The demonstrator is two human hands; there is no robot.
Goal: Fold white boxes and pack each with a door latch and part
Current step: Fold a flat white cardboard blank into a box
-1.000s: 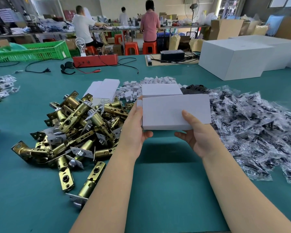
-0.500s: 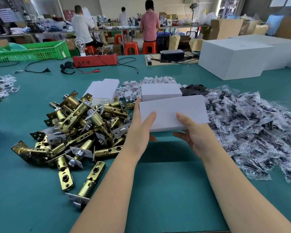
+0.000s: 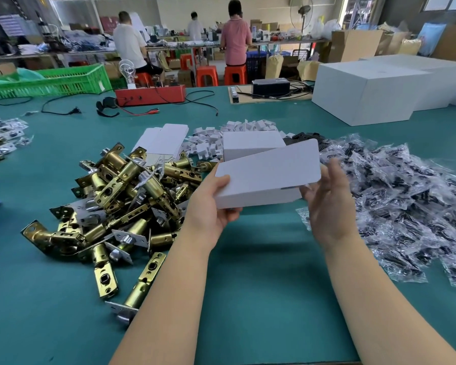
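Head view: smooth white box (image 3: 266, 177) between both hands (image 3: 327, 204).

Bare green worktop (image 3: 261, 285) open between the two arms, hemmed in by a heap of brass door latches (image 3: 121, 206) on the left, a spread of bagged parts (image 3: 406, 206) on the right, and a folded white box (image 3: 250, 147) and small white pieces (image 3: 208, 143) behind.

2 hands (image 3: 208, 209), 2 small white boxes (image 3: 266, 175), 3 people (image 3: 234, 35), 4 orange stools (image 3: 234, 74)
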